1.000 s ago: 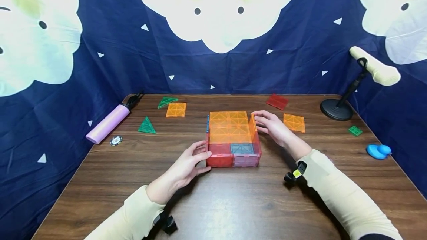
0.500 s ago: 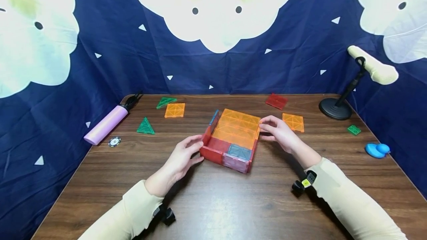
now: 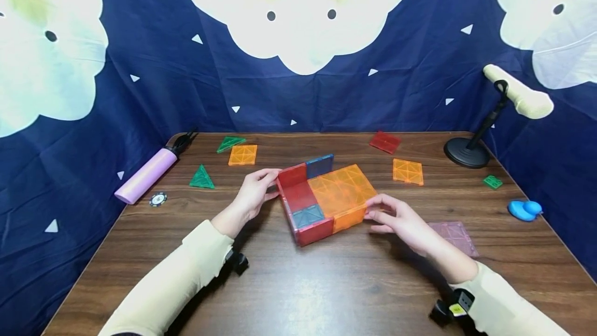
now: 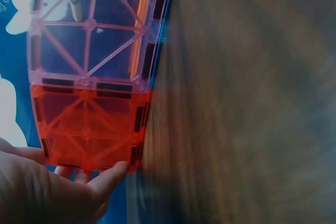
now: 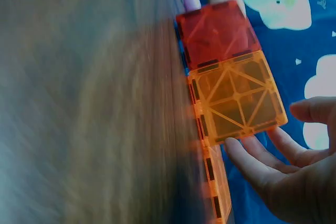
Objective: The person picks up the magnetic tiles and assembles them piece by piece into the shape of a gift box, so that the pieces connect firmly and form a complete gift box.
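Moved: the tile box (image 3: 324,198) has turned on the table (image 3: 298,284) since a second ago, its red corner now pointing toward the person; a pink tile (image 3: 453,237) now shows at the right.
Left hand (image 3: 254,191): at the box's far-left corner, thumb and fingers pinching the red wall's end.
Right hand (image 3: 396,219): at the near-right corner, fingers nearly straight, tips touching the orange wall; holds nothing.
Box: mid-table between both hands.
Look: open, shallow, translucent; orange and red floor with one blue-grey square; red, blue and orange walls.
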`<control>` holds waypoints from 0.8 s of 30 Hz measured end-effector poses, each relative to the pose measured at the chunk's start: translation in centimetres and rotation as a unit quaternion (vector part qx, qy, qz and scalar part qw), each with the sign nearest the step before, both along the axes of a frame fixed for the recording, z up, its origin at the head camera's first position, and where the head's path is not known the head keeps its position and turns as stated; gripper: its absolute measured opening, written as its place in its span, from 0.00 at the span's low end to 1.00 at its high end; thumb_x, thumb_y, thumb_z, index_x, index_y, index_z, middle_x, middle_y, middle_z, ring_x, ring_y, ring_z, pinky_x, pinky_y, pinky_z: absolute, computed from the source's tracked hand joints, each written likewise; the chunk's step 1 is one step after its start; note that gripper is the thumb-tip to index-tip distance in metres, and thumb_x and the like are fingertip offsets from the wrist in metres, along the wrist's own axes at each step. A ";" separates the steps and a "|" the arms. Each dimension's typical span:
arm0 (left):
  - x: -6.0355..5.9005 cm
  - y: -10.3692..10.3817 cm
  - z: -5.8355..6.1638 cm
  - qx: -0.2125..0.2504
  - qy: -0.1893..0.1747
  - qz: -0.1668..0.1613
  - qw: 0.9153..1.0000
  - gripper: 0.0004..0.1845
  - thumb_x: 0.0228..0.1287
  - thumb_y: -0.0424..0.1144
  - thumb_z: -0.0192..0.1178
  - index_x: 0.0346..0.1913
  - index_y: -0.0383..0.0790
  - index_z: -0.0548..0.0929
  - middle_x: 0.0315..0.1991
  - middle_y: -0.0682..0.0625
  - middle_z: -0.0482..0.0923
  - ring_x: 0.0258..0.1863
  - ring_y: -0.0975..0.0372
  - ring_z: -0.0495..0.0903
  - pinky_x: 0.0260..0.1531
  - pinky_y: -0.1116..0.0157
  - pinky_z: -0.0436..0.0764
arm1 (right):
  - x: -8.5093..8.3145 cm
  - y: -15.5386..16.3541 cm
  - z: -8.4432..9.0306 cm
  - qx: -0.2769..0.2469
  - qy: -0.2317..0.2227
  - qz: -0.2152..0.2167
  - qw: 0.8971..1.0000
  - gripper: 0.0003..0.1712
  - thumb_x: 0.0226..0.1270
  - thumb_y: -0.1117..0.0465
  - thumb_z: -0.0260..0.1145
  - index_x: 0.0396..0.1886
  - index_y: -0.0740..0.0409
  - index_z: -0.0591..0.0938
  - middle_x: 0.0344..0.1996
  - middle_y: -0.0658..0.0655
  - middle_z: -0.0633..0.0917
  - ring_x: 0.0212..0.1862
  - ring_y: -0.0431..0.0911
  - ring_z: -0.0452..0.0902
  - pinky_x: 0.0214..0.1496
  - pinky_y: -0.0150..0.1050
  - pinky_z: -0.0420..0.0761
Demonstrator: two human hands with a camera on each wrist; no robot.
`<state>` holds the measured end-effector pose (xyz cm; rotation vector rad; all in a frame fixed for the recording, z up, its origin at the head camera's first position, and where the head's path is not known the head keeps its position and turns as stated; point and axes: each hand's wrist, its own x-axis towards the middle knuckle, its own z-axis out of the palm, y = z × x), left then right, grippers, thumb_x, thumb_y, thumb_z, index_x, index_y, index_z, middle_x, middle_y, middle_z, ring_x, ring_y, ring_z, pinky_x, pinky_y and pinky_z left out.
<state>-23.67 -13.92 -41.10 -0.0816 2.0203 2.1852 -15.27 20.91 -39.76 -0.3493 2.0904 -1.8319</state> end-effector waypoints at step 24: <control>6.1 0.1 0.6 0.062 -0.068 -0.103 0.990 0.34 0.80 0.38 0.48 0.80 0.32 0.49 0.75 0.33 0.57 0.72 0.41 0.60 0.67 0.39 0.65 | -5.0 2.2 -0.8 -0.008 -0.079 -0.073 0.994 0.31 0.85 0.60 0.45 0.78 0.70 0.52 0.73 0.75 0.60 0.72 0.61 0.62 0.71 0.49 0.69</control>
